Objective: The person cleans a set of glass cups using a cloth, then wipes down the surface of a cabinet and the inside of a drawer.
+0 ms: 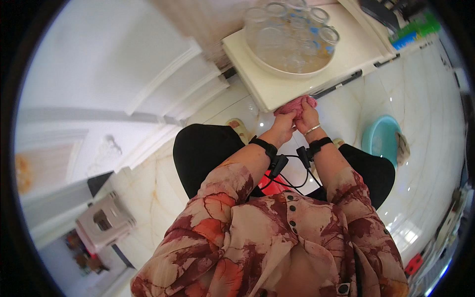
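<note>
Both of my hands hold a pink cloth (pixel 295 106) at the near edge of a cream-coloured cabinet or low table (pixel 274 91). My left hand (pixel 308 118), with a bracelet at the wrist, grips the cloth from the right. From the left, my right hand (pixel 285 125) has its thumb and fingers on the same cloth; part of its fingers is hidden. Beyond the hands, a round white tray (pixel 289 75) stands on the cream top and bears several clear drinking glasses (pixel 329 34). Black straps with cabled devices sit on both forearms.
A turquoise basin (pixel 380 135) stands on the tiled floor at the right, a greyish cloth (pixel 402 148) over its rim. A pale plastic stool (pixel 105 222) is at the lower left. Something red (pixel 272 184) lies between my legs. A green package (pixel 417 29) is at the upper right.
</note>
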Demonstrator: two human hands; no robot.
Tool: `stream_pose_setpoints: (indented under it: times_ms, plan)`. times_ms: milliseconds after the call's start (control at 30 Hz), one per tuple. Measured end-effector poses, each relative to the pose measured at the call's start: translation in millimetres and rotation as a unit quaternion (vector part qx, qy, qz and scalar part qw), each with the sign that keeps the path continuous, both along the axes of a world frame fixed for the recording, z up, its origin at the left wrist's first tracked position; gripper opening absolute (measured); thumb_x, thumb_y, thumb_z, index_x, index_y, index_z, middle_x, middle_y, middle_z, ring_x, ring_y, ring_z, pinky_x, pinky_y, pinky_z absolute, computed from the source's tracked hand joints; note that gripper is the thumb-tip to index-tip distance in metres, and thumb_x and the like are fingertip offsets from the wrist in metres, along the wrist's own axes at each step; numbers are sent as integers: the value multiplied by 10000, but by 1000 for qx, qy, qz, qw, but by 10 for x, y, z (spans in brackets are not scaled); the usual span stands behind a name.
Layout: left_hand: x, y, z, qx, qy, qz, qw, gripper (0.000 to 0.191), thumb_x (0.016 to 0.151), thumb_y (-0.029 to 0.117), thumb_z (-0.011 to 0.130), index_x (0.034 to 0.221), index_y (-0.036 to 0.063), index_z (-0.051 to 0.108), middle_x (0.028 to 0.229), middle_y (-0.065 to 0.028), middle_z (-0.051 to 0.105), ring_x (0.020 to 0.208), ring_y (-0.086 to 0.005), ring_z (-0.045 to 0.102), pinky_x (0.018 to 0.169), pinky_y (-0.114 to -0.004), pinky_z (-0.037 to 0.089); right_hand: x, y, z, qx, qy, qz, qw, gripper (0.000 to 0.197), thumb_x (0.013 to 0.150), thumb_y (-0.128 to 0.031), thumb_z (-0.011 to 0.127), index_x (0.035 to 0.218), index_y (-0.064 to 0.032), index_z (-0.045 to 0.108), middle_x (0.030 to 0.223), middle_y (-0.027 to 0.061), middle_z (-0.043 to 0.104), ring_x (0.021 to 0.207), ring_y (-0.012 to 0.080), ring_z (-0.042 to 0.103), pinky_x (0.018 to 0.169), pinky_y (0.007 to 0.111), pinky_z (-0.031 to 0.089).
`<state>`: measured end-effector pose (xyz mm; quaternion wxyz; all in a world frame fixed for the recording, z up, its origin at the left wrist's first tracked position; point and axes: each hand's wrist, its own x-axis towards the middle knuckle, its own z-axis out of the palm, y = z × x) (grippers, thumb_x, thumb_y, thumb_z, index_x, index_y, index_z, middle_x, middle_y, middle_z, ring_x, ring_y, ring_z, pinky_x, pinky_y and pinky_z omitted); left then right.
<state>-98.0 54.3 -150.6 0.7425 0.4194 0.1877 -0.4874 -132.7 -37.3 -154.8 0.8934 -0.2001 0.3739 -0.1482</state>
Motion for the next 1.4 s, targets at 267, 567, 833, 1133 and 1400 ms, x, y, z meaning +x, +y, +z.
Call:
stream_pose_setpoints:
  times_ms: [267, 567, 833, 1133, 1400]
  plan:
    - [-171, 432, 90, 163, -174, 119, 964, 393, 888, 49, 511, 1277, 67, 462, 1168, -77, 561, 1024, -193, 554, 859, -300, 469, -54, 394, 164, 1, -63, 173, 983, 377, 985, -342, 402, 1234, -68, 474, 1239, 117, 544, 1108, 271, 535, 953, 408, 427]
    - [143, 507, -84, -34, -125, 143, 981, 475, 922, 59, 349, 1395, 95, 335, 1270, -119, 498, 1096, -250, 531, 940, -354, 451, -57, 705, 309, -54, -19, 278, 959, 434, 980, -404, 383, 1326, -150, 439, 1312, 49, 513, 1165, 225, 496, 968, 444, 385]
    - [907, 377, -769, 261, -285, 149, 910, 418, 946, 157, 385, 1345, 43, 435, 1215, -186, 574, 1098, -268, 562, 934, -305, 425, 153, 1056, 283, 23, -5, 412, 911, 594, 921, -523, 459, 1375, -148, 382, 1376, -11, 442, 1246, 207, 400, 1055, 386, 308]
    - [2041, 370, -671, 281, -325, 107, 897, 389, 946, 174, 377, 1290, 27, 482, 1070, -161, 615, 916, -253, 592, 760, -336, 475, 1028, 993, 67, 5, -88, 333, 939, 712, 892, -560, 481, 1422, -122, 295, 1447, 75, 337, 1335, 191, 293, 1070, 388, 306]
    - [2152, 461, -228, -12, -97, 215, 972, 428, 936, 199, 439, 1317, 4, 419, 1182, -134, 559, 1039, -258, 565, 874, -368, 482, 948, 995, 203, -19, -53, 289, 956, 854, 891, -624, 399, 1460, -41, 142, 1438, 146, 291, 1262, 256, 365, 1071, 390, 262]
